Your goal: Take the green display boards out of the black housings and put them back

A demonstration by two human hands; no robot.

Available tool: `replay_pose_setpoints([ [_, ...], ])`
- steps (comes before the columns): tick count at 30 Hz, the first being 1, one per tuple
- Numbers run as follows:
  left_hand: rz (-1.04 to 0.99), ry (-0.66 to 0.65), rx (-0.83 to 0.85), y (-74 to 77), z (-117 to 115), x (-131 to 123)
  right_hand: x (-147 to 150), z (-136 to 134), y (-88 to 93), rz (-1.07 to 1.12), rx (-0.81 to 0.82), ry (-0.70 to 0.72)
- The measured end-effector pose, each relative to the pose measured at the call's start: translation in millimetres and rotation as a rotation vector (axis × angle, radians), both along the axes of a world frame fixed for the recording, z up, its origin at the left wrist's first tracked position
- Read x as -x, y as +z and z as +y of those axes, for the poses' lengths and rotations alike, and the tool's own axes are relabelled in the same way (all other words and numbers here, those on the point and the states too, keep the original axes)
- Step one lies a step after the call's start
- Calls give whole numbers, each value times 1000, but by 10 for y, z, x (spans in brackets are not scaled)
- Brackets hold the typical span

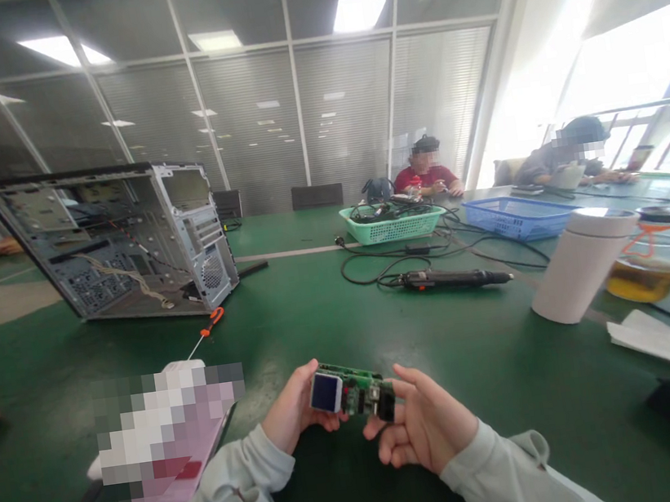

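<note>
Pale sleeves (237,494) are seen nearest, at the near edge of the green table (306,312), where a small circuit board (360,396) is held up midway along that side. Its left end is pinched by the fingers of the left hand (293,405); its right end is merely touched by the fingers of the right hand (434,419), loosely spread with the thumb lifted clear. Should the left pinch be slackened, the board could be dropped, and exposed parts might be bent or harmed by static (no wrist strap can be seen). The dark square component (325,393) could be smudged by a stray thumb. Toward the right edge, a spill could be caused if the amber-filled jar (652,271) were knocked by a sweeping arm.
</note>
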State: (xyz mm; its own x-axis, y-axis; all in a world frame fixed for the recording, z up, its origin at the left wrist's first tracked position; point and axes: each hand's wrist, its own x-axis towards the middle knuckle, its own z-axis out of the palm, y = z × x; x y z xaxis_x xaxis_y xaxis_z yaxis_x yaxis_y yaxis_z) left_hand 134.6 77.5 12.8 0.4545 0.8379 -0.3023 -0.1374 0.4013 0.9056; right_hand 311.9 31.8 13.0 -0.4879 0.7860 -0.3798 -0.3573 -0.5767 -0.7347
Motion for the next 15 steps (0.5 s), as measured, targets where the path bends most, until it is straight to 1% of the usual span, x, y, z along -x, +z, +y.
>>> replay_pose_setpoints([
  [3,-8,29,-45,19,-43,-12,16,-4,-56,-50,-13,71],
  [8,-33,-72,-146,55,-102,-31,41,-32,-102,-160,-175,100],
  [12,-80,-136,-212,73,-141,-32,65,-65,-98,-188,-247,113],
  [15,-88,-185,-221,75,-151,-25,85,-76,-126,-221,-314,99],
])
